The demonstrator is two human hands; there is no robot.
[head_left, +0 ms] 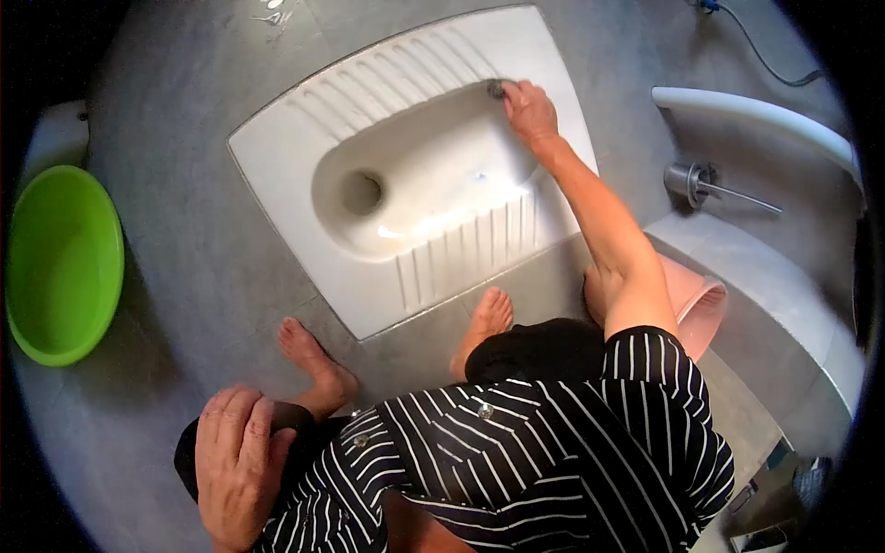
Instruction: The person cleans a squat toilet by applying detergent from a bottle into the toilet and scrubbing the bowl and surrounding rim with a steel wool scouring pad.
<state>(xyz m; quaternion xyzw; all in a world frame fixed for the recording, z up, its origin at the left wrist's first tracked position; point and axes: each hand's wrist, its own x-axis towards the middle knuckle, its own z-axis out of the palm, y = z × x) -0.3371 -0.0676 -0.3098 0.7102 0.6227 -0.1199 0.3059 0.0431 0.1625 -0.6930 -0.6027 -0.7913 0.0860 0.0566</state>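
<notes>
A white squat toilet [267, 147] with ribbed foot rests is set in the grey floor. My right hand [530, 109] is at the upper right end of its bowl, fingers closed on a small dark scrubber [496, 89] that touches the bowl's rim. The drain hole [361, 192] lies at the bowl's left end. My left hand [241, 452] rests on my left knee at the lower left, its fingers stretched out and holding nothing.
A green basin [64, 267] stands at the far left. Beside my right arm is a pink bucket [696, 300]. A metal brush holder [687, 182] with a brush and a white curved rim [756, 111] are at the right. My bare feet are below the toilet.
</notes>
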